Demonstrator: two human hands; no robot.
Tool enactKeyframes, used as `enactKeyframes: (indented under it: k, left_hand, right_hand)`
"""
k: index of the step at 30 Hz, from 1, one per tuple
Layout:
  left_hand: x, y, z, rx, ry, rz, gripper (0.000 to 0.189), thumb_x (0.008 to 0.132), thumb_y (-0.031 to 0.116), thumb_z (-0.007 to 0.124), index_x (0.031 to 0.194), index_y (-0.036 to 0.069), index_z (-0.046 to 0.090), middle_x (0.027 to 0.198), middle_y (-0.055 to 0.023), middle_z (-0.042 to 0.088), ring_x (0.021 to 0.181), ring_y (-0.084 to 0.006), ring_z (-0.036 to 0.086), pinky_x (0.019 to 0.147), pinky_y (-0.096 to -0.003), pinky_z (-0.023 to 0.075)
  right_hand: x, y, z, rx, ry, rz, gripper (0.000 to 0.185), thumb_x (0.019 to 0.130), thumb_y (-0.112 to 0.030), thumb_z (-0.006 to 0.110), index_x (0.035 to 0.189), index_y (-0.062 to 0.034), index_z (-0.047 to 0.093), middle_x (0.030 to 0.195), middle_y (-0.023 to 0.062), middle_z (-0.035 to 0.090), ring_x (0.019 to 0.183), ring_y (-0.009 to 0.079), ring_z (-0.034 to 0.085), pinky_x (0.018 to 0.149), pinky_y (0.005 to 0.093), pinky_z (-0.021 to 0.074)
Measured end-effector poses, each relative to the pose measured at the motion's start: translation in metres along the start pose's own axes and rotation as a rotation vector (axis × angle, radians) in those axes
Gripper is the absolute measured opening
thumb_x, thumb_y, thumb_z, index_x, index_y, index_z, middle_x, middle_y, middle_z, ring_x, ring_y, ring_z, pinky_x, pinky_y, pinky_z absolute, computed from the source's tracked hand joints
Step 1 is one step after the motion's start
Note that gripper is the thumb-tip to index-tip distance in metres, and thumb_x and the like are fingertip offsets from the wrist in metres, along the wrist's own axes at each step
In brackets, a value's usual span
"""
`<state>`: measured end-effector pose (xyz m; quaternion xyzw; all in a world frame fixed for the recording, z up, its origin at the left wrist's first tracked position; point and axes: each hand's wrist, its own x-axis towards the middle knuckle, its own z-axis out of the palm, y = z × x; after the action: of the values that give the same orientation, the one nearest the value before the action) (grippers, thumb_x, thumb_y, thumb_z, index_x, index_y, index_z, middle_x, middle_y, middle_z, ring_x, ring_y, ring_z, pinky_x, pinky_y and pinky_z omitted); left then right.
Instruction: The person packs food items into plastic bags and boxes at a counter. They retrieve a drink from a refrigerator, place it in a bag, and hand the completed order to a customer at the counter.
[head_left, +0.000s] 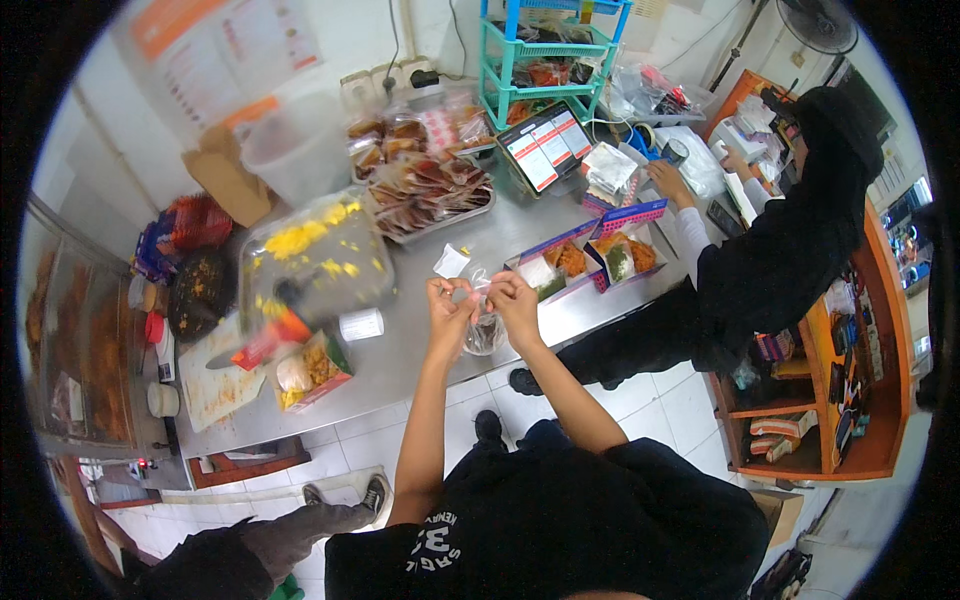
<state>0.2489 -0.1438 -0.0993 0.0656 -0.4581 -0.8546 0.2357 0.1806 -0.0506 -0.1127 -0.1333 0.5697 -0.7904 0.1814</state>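
Observation:
My left hand (450, 304) and my right hand (514, 304) pinch the gathered neck of a small clear plastic bag (484, 336) between them, over the front edge of the steel table (420, 300). Something dark lies in the bag's bottom. Two open meal boxes with rice, green sauce and fried chicken (570, 260) stand just right of my hands. A crumpled white paper (451, 260) lies beyond my fingers. To the left is an open box with rice and fried pieces (304, 371), beside a white receipt (361, 325).
A large clear tray with yellow pieces (315, 240) and a metal tray of bagged brown sauce (431, 199) stand behind. A tablet (544, 146) leans before a teal rack (551, 51). A co-worker (780, 225) works at right; another person's legs (300, 517) show lower left.

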Motion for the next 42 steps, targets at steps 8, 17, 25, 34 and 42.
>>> enactKeyframes:
  k: [8,17,25,34,42]
  left_hand:
    - [0.014,0.017,-0.009,0.004,0.117,-0.258,0.015,0.079,-0.001,0.062,0.084,0.005,0.049,0.081,-0.0044,0.055,0.058,-0.0079,0.044,0.053,-0.0211,0.0384]
    - [0.020,0.031,-0.033,0.260,0.008,-0.064,0.021,0.074,0.000,0.068,0.066,0.006,0.049,0.077,-0.0035,0.054,0.058,-0.0071,0.044,0.055,-0.0206,0.0374]
    - [0.029,0.034,-0.039,0.103,-0.039,-0.197,0.022,0.075,-0.002,0.065,0.065,0.007,0.047,0.077,-0.0042,0.055,0.062,-0.0079,0.048,0.057,-0.0209,0.0381]
    - [0.033,0.036,-0.037,0.458,-0.153,0.023,0.026,0.071,-0.009,0.065,0.062,0.003,0.044,0.079,-0.0043,0.054,0.069,-0.0078,0.051,0.058,-0.0205,0.0426]
    - [0.039,0.033,-0.033,0.510,-0.095,-0.057,0.024,0.074,-0.003,0.067,0.067,0.005,0.045,0.080,-0.0053,0.055,0.065,-0.0089,0.051,0.056,-0.0231,0.0428]
  right_hand:
    - [0.011,-0.014,0.002,-0.338,-0.450,-0.038,0.023,0.089,-0.017,0.052,0.098,0.0008,0.062,0.074,0.0051,0.061,0.063,0.0085,0.054,0.060,0.0231,0.0445]
    - [0.018,-0.032,0.022,-0.218,-0.124,0.056,0.018,0.087,-0.016,0.056,0.089,0.0016,0.061,0.067,0.0027,0.056,0.060,0.0070,0.054,0.057,0.0213,0.0451]
    - [0.019,-0.020,0.022,-0.213,-0.258,-0.101,0.016,0.083,-0.012,0.062,0.091,0.0014,0.058,0.077,0.0036,0.061,0.066,0.0081,0.056,0.062,0.0218,0.0447]
    - [0.014,-0.020,0.031,-0.515,-0.012,-0.183,0.007,0.078,-0.003,0.061,0.081,0.0010,0.056,0.068,0.0097,0.061,0.058,0.0112,0.056,0.053,0.0254,0.0435]
    - [0.011,-0.017,0.027,-0.655,0.050,-0.454,0.008,0.077,-0.001,0.060,0.083,0.0034,0.057,0.087,0.0148,0.052,0.073,0.0262,0.056,0.060,0.0323,0.0443]
